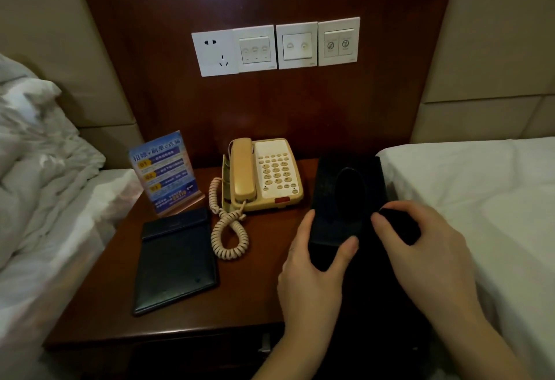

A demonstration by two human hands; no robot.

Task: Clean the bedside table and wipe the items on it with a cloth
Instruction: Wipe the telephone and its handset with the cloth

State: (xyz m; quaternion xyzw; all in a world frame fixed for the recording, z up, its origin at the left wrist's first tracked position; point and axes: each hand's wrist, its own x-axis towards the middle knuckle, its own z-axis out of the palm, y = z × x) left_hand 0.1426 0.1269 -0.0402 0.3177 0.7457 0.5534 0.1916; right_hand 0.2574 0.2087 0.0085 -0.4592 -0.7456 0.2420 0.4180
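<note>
Scene: dark reddish wooden bedside table (255, 298) btwn two white-sheeted beds, wood wall panel w/ white switch plates (276, 46) behind.
Tissue box: black rectangular tissue-box cover w/ oval top opening (345, 196), right side of table, near the right bed's edge.
Left hand: left hand (312, 262) grips the box's near-left corner; thumb on the top face, fingers down the left side.
Right hand: right hand (420, 247) fingers curled round a dark bunched cloth (399, 226), pressed at the box's near-right part.
Cloth detail: black on black, so exact edge of cloth vs box can't be told.
Step (judgement): prob. wiping the box while steadying it.
Box handling (judgement): looks stiff, light, maybe hollow; likely slides on polished wood if rubbed unbraced. Best hold = side walls or a corner, not the oval hole.
Cloth handling (judgement): soft, limp; bunch in palm, wipe w/ a flat fold.
Phone: cream corded desk telephone w/ keypad (264, 175), mid-back of table; coiled cord (228, 229) trails forward. Cord may snag, handset may slip off; prob. lift by base.
Folder: dark navy flat leather-look folder (177, 262), front-left, lying flat; stiff, easy to wipe in place.
Sign: blue printed card in clear acrylic stand (163, 172), back-left, upright; light, tips easily.
</note>
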